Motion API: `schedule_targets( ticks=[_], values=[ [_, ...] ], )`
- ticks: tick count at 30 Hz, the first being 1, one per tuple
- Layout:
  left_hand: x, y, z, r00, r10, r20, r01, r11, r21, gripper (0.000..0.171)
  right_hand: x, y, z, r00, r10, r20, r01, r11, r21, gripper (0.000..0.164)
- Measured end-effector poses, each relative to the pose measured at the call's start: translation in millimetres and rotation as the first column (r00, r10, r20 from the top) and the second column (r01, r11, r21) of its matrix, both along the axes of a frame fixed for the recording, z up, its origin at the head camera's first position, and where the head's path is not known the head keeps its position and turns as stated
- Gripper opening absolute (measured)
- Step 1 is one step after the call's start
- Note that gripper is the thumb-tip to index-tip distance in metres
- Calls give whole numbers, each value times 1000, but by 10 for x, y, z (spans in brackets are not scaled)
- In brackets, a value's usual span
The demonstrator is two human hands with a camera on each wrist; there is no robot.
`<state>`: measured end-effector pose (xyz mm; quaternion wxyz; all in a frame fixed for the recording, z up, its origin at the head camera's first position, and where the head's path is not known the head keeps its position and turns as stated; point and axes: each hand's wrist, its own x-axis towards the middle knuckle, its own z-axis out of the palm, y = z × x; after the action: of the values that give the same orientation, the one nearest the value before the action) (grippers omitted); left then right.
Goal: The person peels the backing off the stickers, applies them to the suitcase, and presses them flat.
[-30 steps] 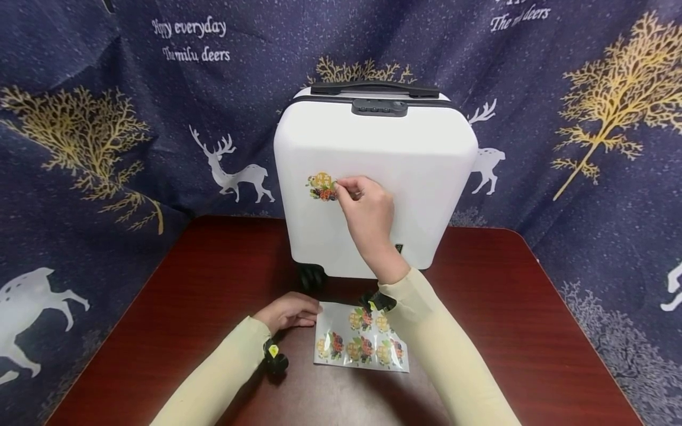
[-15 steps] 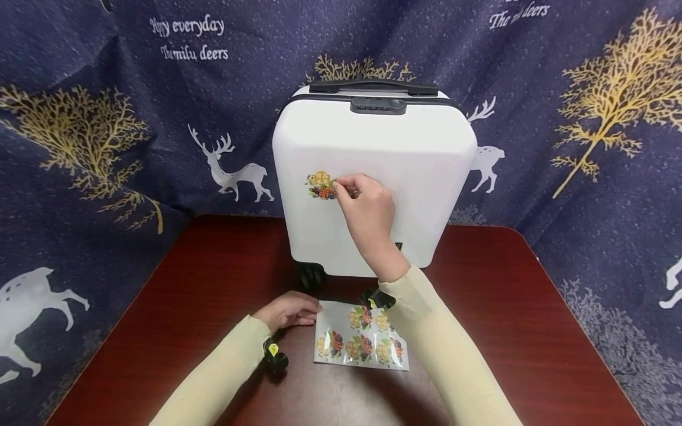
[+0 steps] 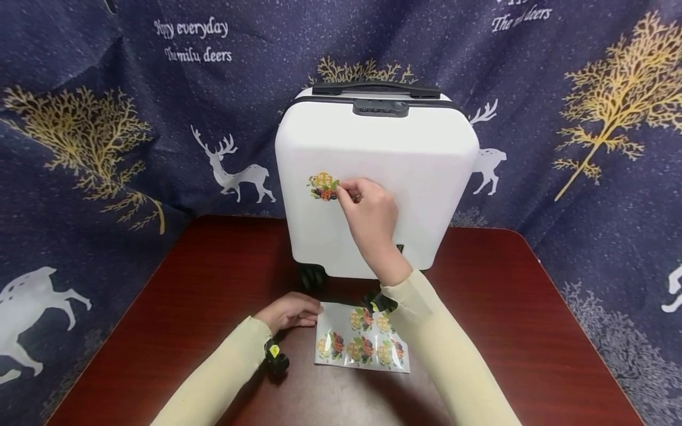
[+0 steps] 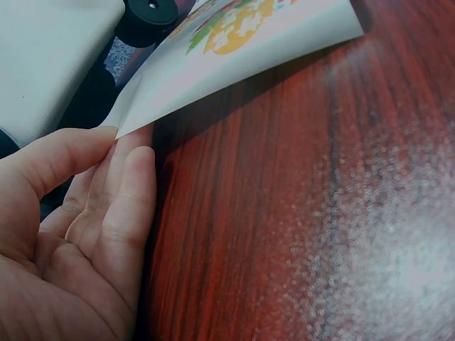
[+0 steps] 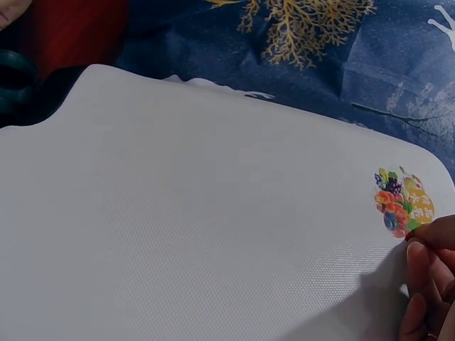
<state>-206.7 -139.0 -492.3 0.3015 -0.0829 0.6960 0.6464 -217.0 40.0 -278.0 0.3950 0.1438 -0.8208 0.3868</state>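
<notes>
A fruit-printed sticker point(image 3: 322, 186) lies against the upper left of the white suitcase's front point(image 3: 373, 142). My right hand point(image 3: 370, 216) pinches the sticker's right edge between thumb and forefinger. In the right wrist view, the fingertips point(image 5: 419, 252) hold that edge of the sticker point(image 5: 404, 202), close to the suitcase's textured shell. Below, on the table, is a sheet of stickers point(image 3: 362, 337) with several fruit prints. My left hand point(image 3: 290, 310) pinches the sheet's upper left corner. In the left wrist view, thumb and fingers grip the sheet point(image 4: 234, 78), whose near edge is raised off the table.
The suitcase stands upright on a dark red wooden table point(image 3: 229, 266), with a black wheel point(image 3: 311, 275) at its lower left. A black handle point(image 3: 375, 89) and combination lock point(image 3: 380, 107) are on top. Behind hangs a blue cloth point(image 3: 245, 89) printed with deer and trees.
Hardly anything differs. The head view shifts slightly, while both hands keep their holds on the sticker and the sheet.
</notes>
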Motion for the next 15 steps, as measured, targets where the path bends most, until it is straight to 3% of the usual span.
schedule_targets(
  ticks=[6, 15],
  values=[
    [8, -43, -8, 999, -33, -22, 33, 999, 38, 26, 5, -14, -38, 1000, -7, -2, 7, 1000, 6, 13],
    [-14, 7, -17, 1000, 5, 11, -5, 1000, 9, 27, -6, -18, -93, 1000, -3, 10, 3, 1000, 5, 13]
  ],
)
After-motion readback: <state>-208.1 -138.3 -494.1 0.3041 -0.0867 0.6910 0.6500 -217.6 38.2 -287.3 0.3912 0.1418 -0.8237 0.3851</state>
